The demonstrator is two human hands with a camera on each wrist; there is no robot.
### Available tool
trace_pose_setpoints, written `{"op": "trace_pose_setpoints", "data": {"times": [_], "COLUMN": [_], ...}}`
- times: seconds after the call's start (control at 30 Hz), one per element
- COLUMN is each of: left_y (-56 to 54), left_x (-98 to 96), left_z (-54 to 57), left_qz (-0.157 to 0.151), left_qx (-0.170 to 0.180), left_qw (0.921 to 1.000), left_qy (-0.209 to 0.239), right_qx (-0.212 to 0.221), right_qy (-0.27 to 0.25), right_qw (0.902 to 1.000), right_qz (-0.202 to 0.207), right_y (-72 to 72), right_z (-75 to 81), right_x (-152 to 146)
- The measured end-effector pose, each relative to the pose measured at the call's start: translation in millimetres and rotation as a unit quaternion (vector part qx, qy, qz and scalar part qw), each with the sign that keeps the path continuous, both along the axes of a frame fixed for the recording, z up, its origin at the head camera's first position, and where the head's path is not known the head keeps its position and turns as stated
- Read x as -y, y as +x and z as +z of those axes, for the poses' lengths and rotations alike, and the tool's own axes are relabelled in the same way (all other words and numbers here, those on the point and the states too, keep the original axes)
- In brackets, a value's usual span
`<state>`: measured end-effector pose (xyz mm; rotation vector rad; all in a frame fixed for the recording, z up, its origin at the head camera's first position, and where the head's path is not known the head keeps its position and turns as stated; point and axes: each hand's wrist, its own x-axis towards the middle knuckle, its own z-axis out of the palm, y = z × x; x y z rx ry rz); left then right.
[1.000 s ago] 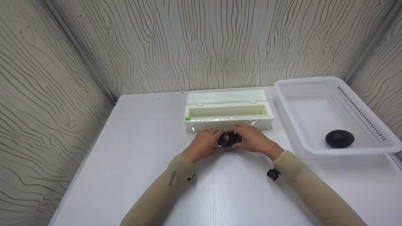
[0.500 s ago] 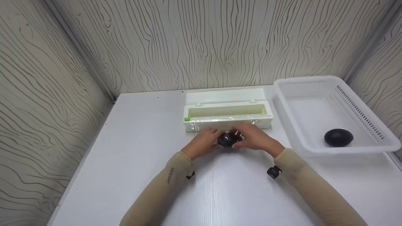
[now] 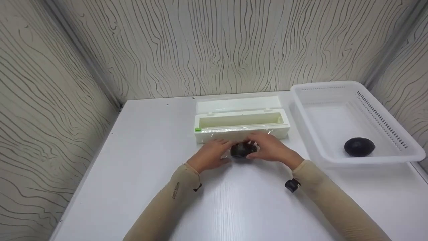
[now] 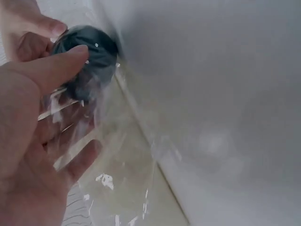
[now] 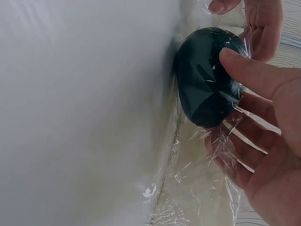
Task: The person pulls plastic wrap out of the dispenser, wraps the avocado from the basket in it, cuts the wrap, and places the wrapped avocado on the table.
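Observation:
A dark, glossy egg-shaped object (image 3: 240, 151) lies on the white table, just in front of a white cling film dispenser (image 3: 204, 137) whose lid is laid back. Clear cling film (image 5: 207, 80) covers the object and stretches, wrinkled, down from the dispenser's side in the wrist views. My right hand (image 3: 271, 149) holds the wrapped object, thumb on its near side and fingers behind. On the other side, my left hand (image 3: 210, 154) has its fingers spread against the film; its thumb (image 4: 61, 68) lies over the object in the left wrist view, contact unclear.
A white plastic basket (image 3: 311, 134) stands at the right with a second dark oval object (image 3: 359, 147) inside. A green slider (image 3: 198, 129) sits at the dispenser's left end. Patterned walls (image 3: 214, 47) close off the back and sides.
My left hand has drawn slightly left, off the object, its fingers loosening. The object has turned a little. My right hand stays nearly in place.

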<state>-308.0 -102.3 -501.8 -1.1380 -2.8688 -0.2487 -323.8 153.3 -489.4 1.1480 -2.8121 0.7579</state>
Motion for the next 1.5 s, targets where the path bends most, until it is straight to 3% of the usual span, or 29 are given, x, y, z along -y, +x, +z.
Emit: {"op": "trace_pose_setpoints", "data": {"times": [0.33,0.77,1.07,1.5], "left_y": [4.2,5.9,9.4,6.8], "left_x": [20.3,34.7,45.6,67.6], "left_z": [-2.5,-5.1,-6.3,-7.9], "left_qz": [-0.027,-0.04,-0.034,-0.003], "left_qx": [-0.015,0.014,-0.002,0.001], "left_qw": [0.9991,0.9981,0.9992,0.9985], "left_qy": [0.031,0.044,0.023,0.054], "right_qx": [0.007,-0.01,-0.008,-0.006], "right_qy": [0.014,0.022,0.023,0.027], "right_qw": [0.9998,0.9997,0.9997,0.9996], "right_qz": [-0.014,0.005,0.002,-0.008], "right_y": [1.5,-2.2,-1.1,2.6], "right_z": [0.5,1.2,-0.8,1.2], "right_x": [1,-2,-5,-2]}}
